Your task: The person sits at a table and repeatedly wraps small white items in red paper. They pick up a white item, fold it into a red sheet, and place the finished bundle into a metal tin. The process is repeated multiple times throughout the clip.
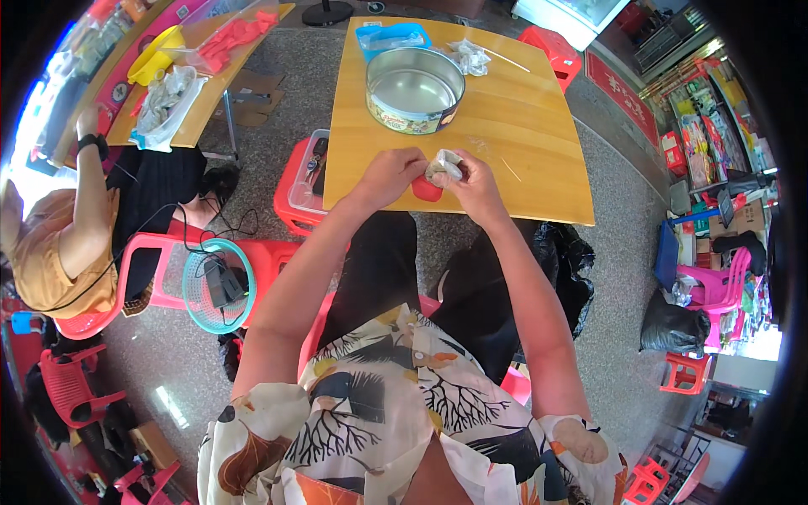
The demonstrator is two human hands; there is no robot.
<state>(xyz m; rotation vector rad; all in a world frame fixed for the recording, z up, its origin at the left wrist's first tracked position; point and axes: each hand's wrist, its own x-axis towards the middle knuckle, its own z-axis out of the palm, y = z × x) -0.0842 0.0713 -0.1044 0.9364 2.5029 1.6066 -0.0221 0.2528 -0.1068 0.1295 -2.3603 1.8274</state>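
Close to the near edge of the wooden table, my two hands meet. My right hand is closed on a small clear plastic bag with something pale inside. A soft red piece, perhaps a little pouch, hangs just below the bag. The fingers of my left hand are pinched at the red piece, and its exact kind is too small to make out. Just beyond my hands stands a large round metal tin with a printed side, its open inside showing bare metal.
A blue tray, crumpled clear bags and thin sticks lie on the table. To the left, a clear box sits on a red stool. A seated person is beside another table with a yellow basin. A turquoise basket holds a black adapter.
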